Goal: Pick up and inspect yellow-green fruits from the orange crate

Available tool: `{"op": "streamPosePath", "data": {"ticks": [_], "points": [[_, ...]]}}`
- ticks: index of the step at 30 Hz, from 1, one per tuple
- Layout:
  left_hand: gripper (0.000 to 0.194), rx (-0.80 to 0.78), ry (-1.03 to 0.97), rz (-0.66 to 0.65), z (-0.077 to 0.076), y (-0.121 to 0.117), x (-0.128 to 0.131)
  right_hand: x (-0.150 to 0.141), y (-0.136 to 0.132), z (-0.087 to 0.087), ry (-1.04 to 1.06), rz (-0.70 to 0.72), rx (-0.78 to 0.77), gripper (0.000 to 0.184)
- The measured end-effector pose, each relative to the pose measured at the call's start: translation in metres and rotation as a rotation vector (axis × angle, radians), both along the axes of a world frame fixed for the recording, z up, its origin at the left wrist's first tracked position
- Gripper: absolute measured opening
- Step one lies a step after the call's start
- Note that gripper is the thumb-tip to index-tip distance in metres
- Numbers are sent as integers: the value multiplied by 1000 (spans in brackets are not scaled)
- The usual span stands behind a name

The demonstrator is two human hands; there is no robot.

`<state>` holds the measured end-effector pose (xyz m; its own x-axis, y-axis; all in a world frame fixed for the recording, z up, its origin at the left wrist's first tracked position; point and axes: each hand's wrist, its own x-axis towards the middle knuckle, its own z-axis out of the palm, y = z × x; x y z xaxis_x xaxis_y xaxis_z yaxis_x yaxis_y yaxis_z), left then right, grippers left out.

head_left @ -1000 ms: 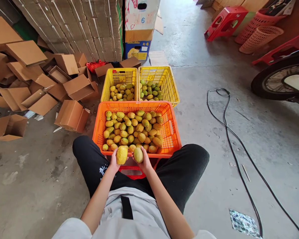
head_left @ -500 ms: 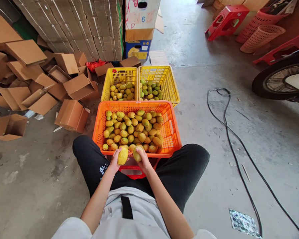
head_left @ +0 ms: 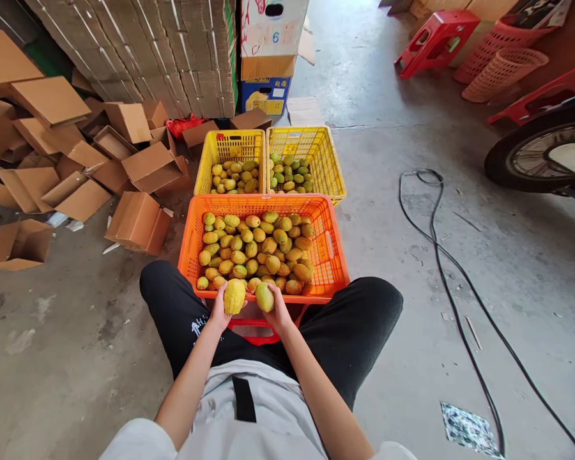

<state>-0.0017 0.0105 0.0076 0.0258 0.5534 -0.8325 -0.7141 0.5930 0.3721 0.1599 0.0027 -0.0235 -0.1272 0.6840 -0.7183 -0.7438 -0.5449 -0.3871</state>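
Note:
My left hand (head_left: 219, 313) is closed around a yellow, ridged oval fruit (head_left: 234, 297). In my right hand (head_left: 280, 312) sits a smoother, yellow-green oval fruit (head_left: 265, 298), with the fingers curled about its side. Both fruits are held apart, above the near rim of an orange plastic crate (head_left: 333, 255). That crate holds many similar fruits (head_left: 249, 249), coloured from green to yellow-orange. I cannot make out their exact kind. Behind it stand two yellow crates, the left one (head_left: 204, 160) with yellowish fruits and the right one (head_left: 328, 156) with greener ones.
Open cardboard boxes (head_left: 71, 160) lie heaped at the left, before stacked flat cartons (head_left: 163, 57). A black cable (head_left: 434, 236) runs along the floor at the right, near a wheel (head_left: 531, 150). Red stools (head_left: 436, 41) and pink baskets (head_left: 503, 70) stand farther back.
My hands still hold the same two fruits. The right fruit has turned and shows more of its surface, and the left one has shifted slightly up and to the left.

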Motion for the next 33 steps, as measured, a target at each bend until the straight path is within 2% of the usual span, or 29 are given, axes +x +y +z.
{"op": "streamPosePath", "data": {"ticks": [5, 8, 11, 15, 20, 25, 33], "points": [[33, -17, 30, 67, 3, 2, 2, 1, 1, 7, -29, -2, -7, 21], [28, -32, 76, 99, 5, 3, 4, 2, 1, 9, -30, 13, 22, 29], [27, -31, 85, 74, 4, 2, 4, 2, 0, 9, -38, 22, 48, 31], [21, -8, 95, 2, -1, 0, 3, -1, 1, 8, -30, -63, 33, 28], [14, 39, 139, 1, -8, -2, 2, -1, 0, 4, -33, -65, 48, 30], [21, 24, 83, -23, -9, -1, 2, 0, -2, 3, -45, 9, 59, 30], [40, 3, 60, -21, -1, 0, 2, 0, 1, 16, 9, 73, 48, 27]]}}
